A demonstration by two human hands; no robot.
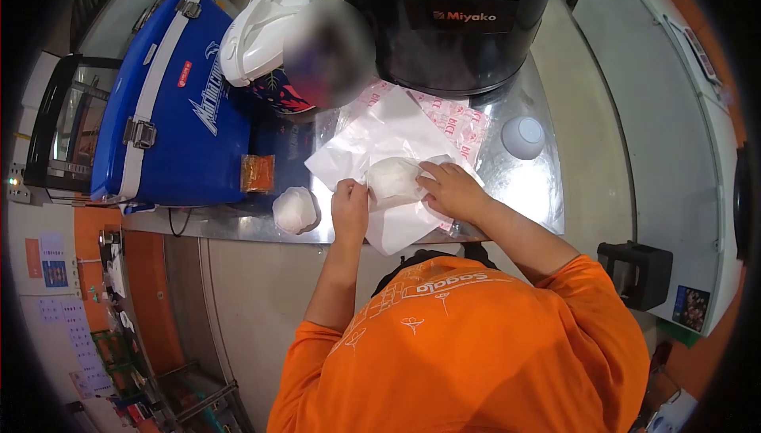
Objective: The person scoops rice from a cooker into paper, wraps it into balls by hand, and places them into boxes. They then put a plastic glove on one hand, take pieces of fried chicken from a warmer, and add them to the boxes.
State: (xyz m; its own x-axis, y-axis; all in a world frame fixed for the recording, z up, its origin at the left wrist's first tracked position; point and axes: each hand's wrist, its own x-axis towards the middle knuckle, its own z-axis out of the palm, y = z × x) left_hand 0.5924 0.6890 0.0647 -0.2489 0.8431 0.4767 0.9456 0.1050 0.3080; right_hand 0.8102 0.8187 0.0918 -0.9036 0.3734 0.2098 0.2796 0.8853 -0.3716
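A white rounded bundle [394,181] lies on white paper sheets [388,136] on the steel table. My left hand [349,203] is closed on the bundle's left side, at the paper edge. My right hand [453,189] grips the paper at its right side, with the fingers curled over it. Left of my left hand sits a second white wrapped bundle [294,211]. A small orange packet [258,173] rests beyond that one. Pink-printed wrapping [452,120] lies partly under the white sheets.
A blue cooler box [186,108] and a white-lidded container [261,32] stand at the left. The black Miyako appliance [464,36] is at the back. An upturned pale bowl [523,138] sits on the right part of the steel table [547,195].
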